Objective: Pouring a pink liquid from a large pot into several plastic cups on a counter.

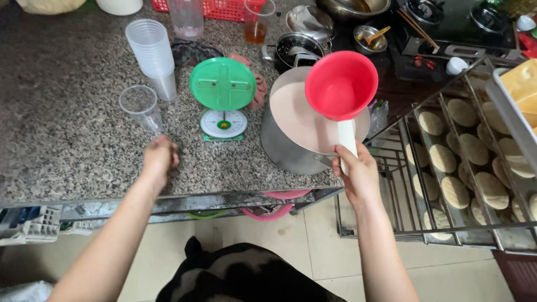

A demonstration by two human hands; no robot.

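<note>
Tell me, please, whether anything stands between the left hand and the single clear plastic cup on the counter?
Nothing visible does: the left hand rests on bare granite just below the single clear cup; the green scale stands off to the side.

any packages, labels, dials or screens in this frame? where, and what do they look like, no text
No screens or signs; two things come close.
Kitchen scale: on the granite counter left of the steel pot, round green platform above a white circular dial face.
Yellow box: far right edge above the wire rack, partly cut off, plain yellow and white.
Neither hand touches them: right hand holds a red ladle, left hand rests on the counter.
</note>
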